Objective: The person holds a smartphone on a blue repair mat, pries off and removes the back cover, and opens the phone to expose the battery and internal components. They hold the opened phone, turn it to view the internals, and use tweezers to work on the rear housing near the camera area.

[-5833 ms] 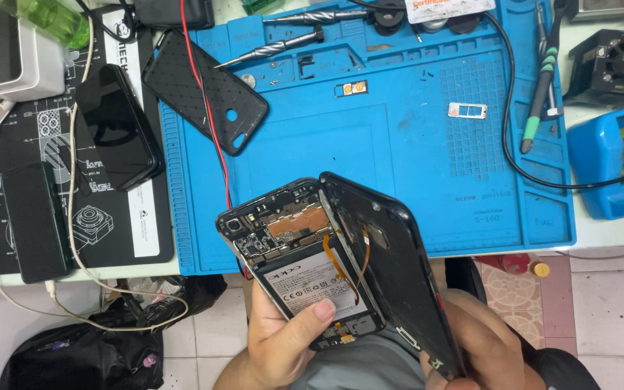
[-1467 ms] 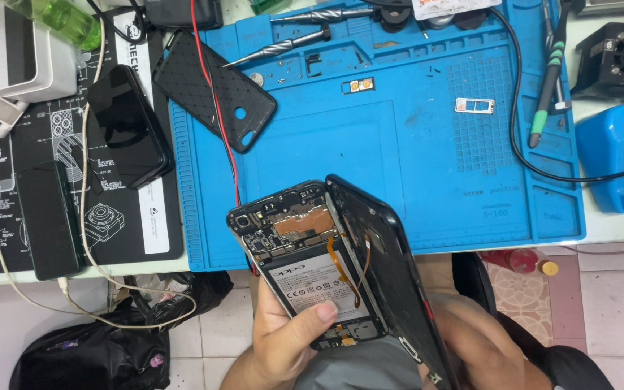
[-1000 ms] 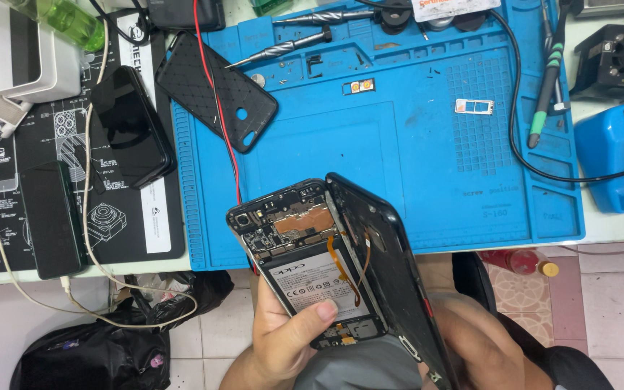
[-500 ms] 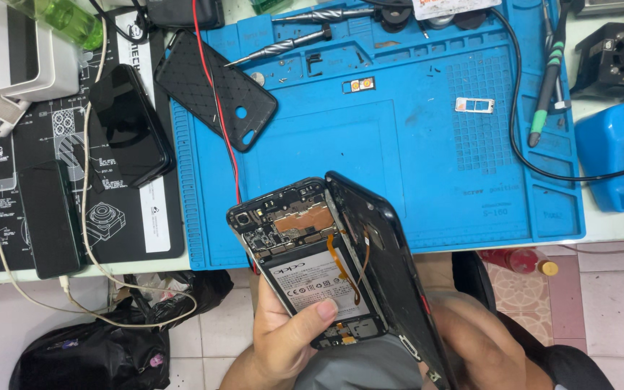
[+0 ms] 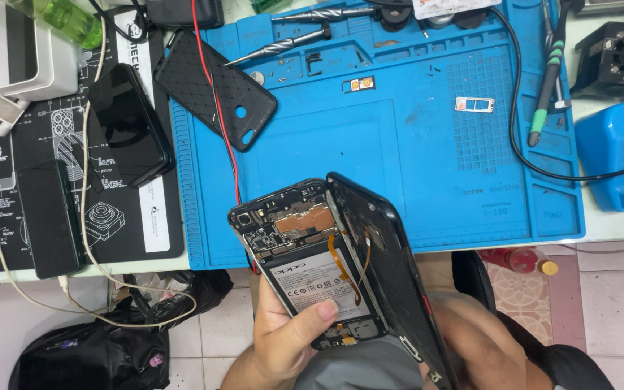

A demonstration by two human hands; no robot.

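Two hands held an opened phone above the table edge.

The left hand [image 5: 290,336] gripped the phone body [image 5: 308,271], thumb pressed on its battery [image 5: 315,285]. The right hand [image 5: 478,347] clasped the black back cover [image 5: 391,267], swung open beside the blue mat [image 5: 399,144].

Two bare hands, left hand [image 5: 287,339] and right hand [image 5: 474,347], no gloves, rings or sleeves

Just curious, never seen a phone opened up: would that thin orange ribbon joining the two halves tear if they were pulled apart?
Probably. The orange ribbon looks thin and floppy, bowing between phone body and back cover. Pulling wider would likely strain it. The left hand grips the body.
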